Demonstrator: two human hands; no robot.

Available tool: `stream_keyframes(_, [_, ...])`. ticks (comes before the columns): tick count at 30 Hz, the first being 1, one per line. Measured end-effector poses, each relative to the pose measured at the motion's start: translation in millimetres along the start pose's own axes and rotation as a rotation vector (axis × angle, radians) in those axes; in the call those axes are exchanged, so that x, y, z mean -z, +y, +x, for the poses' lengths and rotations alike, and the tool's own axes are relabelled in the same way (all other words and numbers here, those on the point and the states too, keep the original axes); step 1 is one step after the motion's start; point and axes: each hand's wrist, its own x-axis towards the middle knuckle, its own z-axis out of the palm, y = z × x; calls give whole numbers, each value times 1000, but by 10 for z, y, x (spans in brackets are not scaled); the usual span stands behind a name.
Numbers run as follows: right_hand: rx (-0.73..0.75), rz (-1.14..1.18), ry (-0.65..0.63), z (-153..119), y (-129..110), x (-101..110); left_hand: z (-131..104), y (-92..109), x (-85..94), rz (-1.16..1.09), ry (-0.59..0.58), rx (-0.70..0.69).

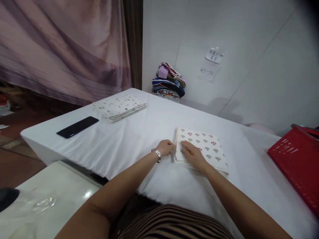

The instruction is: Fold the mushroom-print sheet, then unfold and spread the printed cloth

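A folded white cloth [208, 142] printed with grey and red mushrooms lies on the white-covered table in front of me. My right hand [193, 154] rests on its near left part, fingers stretched out over the fabric. At the cloth's left edge is my left hand [165, 148], its fingers curled together in a pinch on that edge. The fingertips are partly hidden, and a bracelet [157, 154] circles this wrist. Farther left lies a second folded white cloth [122, 105] with small dark prints, apart from both hands.
A black flat slab [78, 127] lies near the left end of the table [119, 146]. A red plastic basket [296, 162] stands on the right. Folded fabrics are stacked [169, 83] by the wall beyond the table. A glossy white surface [59, 189] is at lower left.
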Motion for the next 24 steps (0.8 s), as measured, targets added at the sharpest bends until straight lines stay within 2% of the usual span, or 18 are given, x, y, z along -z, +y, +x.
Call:
stream_keyframes(4, [121,12,16,-293,-134,69,-266,-110,-6,-27,-115,25])
stream_keyframes(8, [211,-92,-12,-385,-256,85,-395,-142,-67,-37,-193,27])
stream_keyframes(14, [216,-258,-65,-306,-321,49,-354,-137,-136,-69,-127,-39])
stream_keyframes(19, [205,-321,-68,-279,-331,23,-380,-167,-139,-57,-60,-10])
stream_keyframes(24, [241,-362,-97,-277,-357,12,-393,-190,-140,34,-118,-33])
